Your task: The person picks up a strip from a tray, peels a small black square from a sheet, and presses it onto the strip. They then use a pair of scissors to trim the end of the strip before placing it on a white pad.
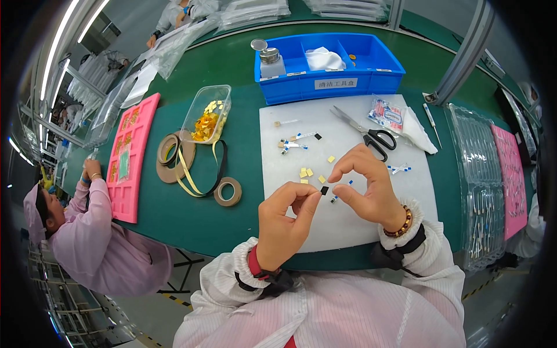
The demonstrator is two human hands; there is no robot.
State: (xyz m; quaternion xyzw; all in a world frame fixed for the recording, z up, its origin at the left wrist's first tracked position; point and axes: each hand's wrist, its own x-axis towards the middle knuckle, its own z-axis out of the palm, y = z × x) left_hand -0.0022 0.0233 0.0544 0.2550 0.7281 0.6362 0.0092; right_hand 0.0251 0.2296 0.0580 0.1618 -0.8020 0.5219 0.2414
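Over the white mat (pixel 290 232), my left hand (pixel 284 223) pinches a small black square piece (pixel 324 190) between thumb and forefinger. To its right, my right hand (pixel 371 188) holds its thumb and forefinger apart in a curve, with nothing visible between the tips. A short flat cable with blue and black ends (pixel 335 199) lies partly hidden by that hand. Several little yellow squares (pixel 308 172) are scattered just beyond my fingers. Farther off on the mat are more flat cables with blue and white ends (pixel 294 145). Another pair of cables (pixel 399 169) lies right of my right hand.
Black-handled scissors (pixel 380 142), a packet (pixel 387 116) and a screwdriver (pixel 431 123) lie at the right. Behind stands a blue divided box (pixel 348 86). Leftward are tape rolls (pixel 228 192), a clear tub (pixel 207 110), a pink tray (pixel 134 156) and a co-worker (pixel 98 232). Clear trays (pixel 480 191) sit far right.
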